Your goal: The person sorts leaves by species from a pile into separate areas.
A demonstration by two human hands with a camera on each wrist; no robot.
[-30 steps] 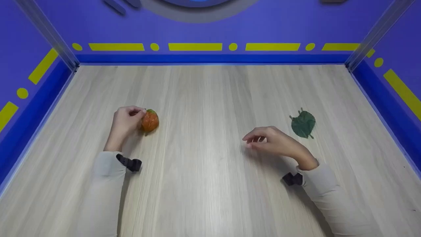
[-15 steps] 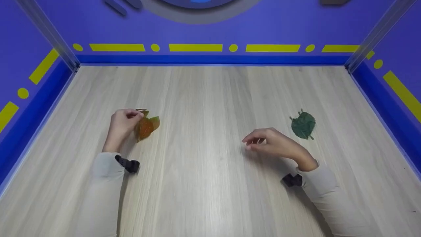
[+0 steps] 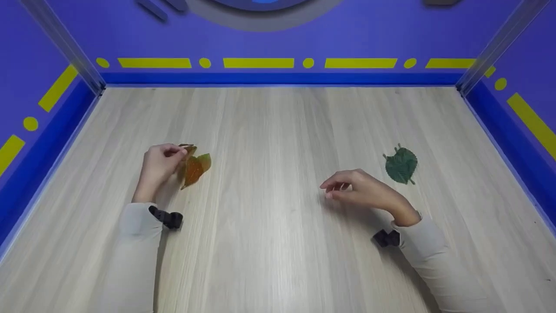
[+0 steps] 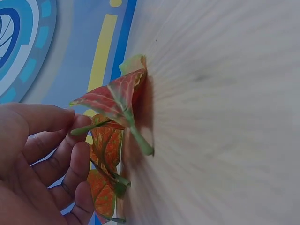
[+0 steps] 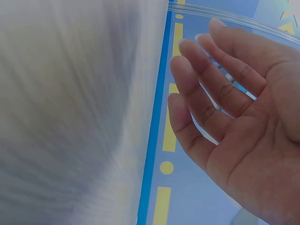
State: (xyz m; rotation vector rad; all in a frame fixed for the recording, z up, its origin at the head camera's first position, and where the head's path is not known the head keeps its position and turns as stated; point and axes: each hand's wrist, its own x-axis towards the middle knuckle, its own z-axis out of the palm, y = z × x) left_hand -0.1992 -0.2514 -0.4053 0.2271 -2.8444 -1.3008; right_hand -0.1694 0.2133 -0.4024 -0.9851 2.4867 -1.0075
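Note:
Several orange-red leaves with green edges and green stems (image 3: pixel 194 170) lie overlapping on the left of the table. My left hand (image 3: pixel 158 167) is beside them, thumb and fingers loosely bent. In the left wrist view a red leaf (image 4: pixel 110 101) stands tilted, and its stem end (image 4: pixel 80 130) lies against the fingertips without a clear pinch. Further leaves (image 4: pixel 105 147) are partly hidden behind the fingers. My right hand (image 3: pixel 358 187) hovers right of centre, fingers loosely curved, holding nothing; its palm (image 5: pixel 253 140) is bare in the right wrist view.
Dark green leaves (image 3: pixel 401 165) lie stacked beyond my right hand, with several stem ends sticking out. The pale wood-grain table (image 3: pixel 269 195) is bounded by blue-purple walls (image 3: pixel 278 43) with yellow markings at the back and sides. A dark wrist camera (image 3: pixel 385 238) sits on each sleeve.
The orange leaves have spread from a compact rounded bundle into a looser fan. My left hand has drawn back slightly to the left. My right hand and the green leaves stay put.

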